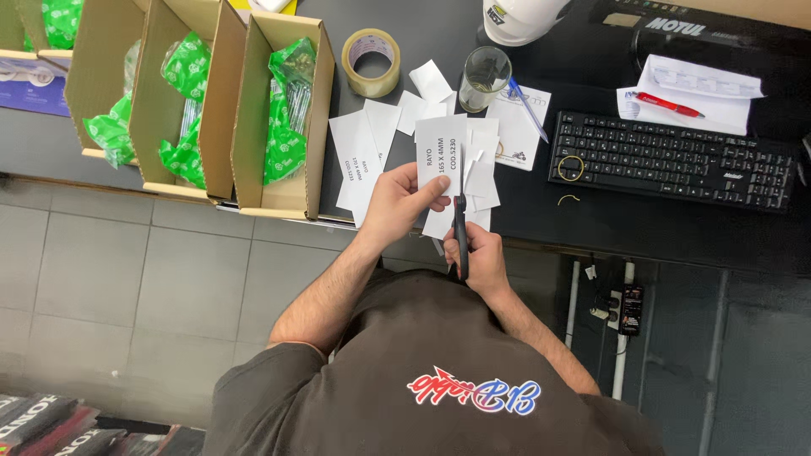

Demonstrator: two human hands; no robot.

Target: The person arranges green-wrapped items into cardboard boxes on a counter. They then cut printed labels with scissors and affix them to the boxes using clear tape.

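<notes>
- We see L hand pinching white paper label by its lower left edge, thumb on top, held over desk edge.
- R hand clenched round black scissors, blades up into label's bottom edge, just right of L thumb.
- More cut slips on desk behind; tape roll nr cardboard bins.

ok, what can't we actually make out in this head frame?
- Scissors: blades run behind the white paper slip; handles buried in the right hand.
- Cardboard boxes: cut off by the top edge; green bags hide what lies in them.
- White helmet: mostly cropped by the top edge.
- Left hand: fingertips hidden behind the slip.
</notes>
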